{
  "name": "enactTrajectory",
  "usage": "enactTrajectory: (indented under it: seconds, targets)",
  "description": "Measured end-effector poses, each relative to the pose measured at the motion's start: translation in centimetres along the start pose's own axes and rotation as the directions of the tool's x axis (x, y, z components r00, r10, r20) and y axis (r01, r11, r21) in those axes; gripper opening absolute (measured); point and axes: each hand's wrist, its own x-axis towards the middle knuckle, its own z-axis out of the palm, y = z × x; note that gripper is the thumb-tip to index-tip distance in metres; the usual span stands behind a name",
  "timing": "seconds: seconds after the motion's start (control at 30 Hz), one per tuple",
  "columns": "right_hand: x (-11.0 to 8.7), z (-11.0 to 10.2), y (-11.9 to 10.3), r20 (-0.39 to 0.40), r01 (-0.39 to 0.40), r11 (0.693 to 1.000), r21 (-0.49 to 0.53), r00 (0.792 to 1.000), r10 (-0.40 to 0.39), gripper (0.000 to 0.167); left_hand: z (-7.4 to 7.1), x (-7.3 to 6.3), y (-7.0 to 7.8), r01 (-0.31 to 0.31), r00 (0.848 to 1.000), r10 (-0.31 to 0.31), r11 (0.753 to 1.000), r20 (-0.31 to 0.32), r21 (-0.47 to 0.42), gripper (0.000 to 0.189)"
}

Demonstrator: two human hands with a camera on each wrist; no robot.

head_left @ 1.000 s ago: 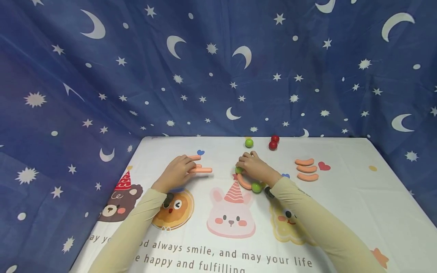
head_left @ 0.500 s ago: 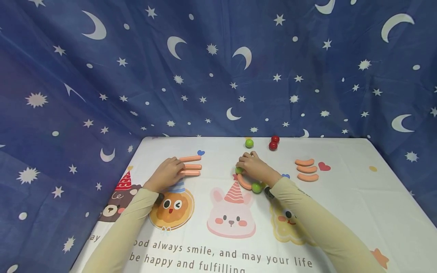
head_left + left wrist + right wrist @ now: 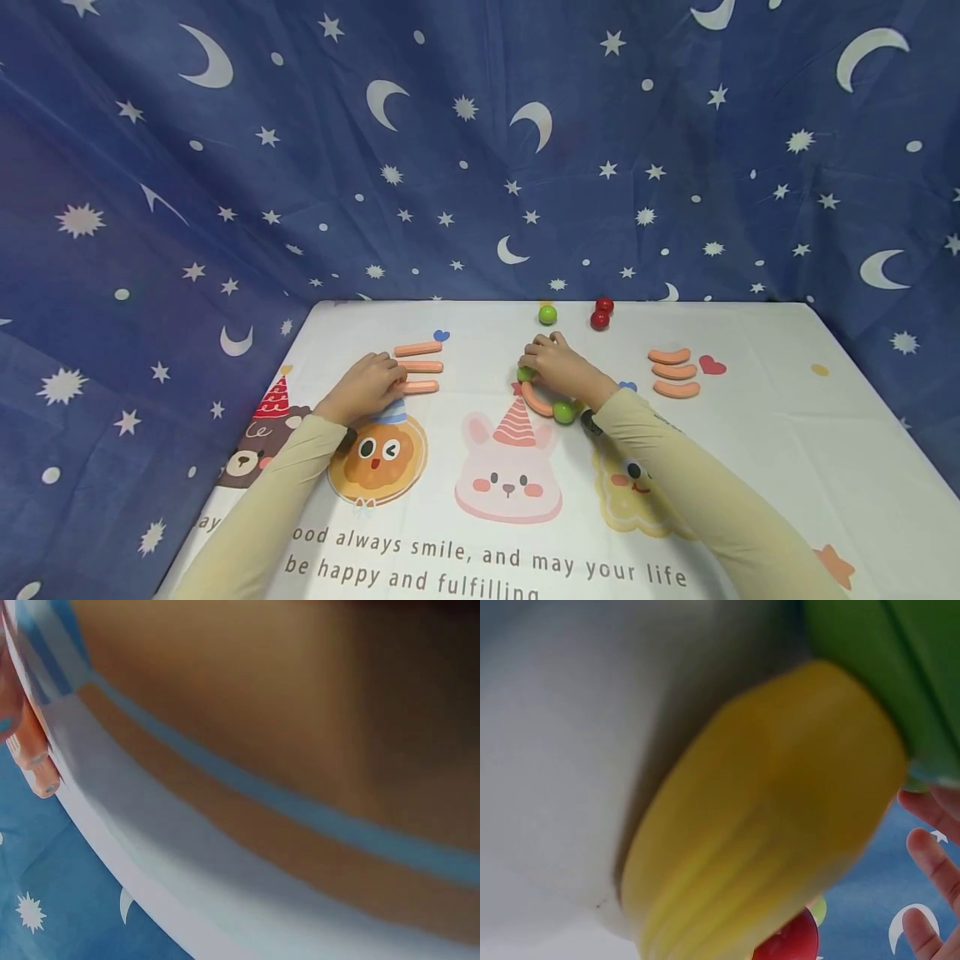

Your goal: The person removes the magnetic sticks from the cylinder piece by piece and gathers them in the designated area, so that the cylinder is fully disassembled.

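White printed tablecloth point(image 3: 480, 346), backed at 12 o'clock (the far side) by a dark blue cloth curtain point(image 3: 450, 225) with white moons and stars. Left hand point(image 3: 365, 387): fingertips at the left ends of the nearer two of three straight orange sausage-shaped sticks point(image 3: 423, 367), laid in near-parallel rows from its 2 to its 3 o'clock; whether it pinches one cannot be told. Right hand point(image 3: 561, 365): fingers over a glossy green ball point(image 3: 524, 375) at its 9 o'clock; three fingertips stand apart in the right wrist view, but whether the ball is pinched cannot be told. Curved orange sausage-shaped piece point(image 3: 537, 401), at that hand's 7 o'clock, running from the ball to a second glossy green ball point(image 3: 563, 412) at 6. Ribbed yellow piece point(image 3: 757, 825), blurred, in the middle of the right wrist view. From the same hand: third glossy green ball point(image 3: 547, 315) at 12 o'clock; two glossy red balls point(image 3: 599, 321), touching, at 1; three curved orange sausage-shaped pieces point(image 3: 675, 372), in close rows, at 3.
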Motion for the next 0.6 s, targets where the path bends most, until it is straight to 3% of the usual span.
enactTrajectory:
  seconds: [0.37, 0.6]
  targets:
    - [0.18, -0.14, -0.08, 0.025, -0.032, 0.999, 0.033, 0.999, 0.031, 0.025, 0.34, 0.26, -0.35, 0.013, 1.000, -0.013, 1.000, 0.021, -0.024, 0.010]
    - [0.05, -0.28, -0.17, 0.015, -0.024, 0.999, 0.027, 1.000, 0.024, 0.024, 0.52, 0.18, -0.27, -0.012, 1.000, 0.011, 1.000, 0.026, 0.005, 0.010]
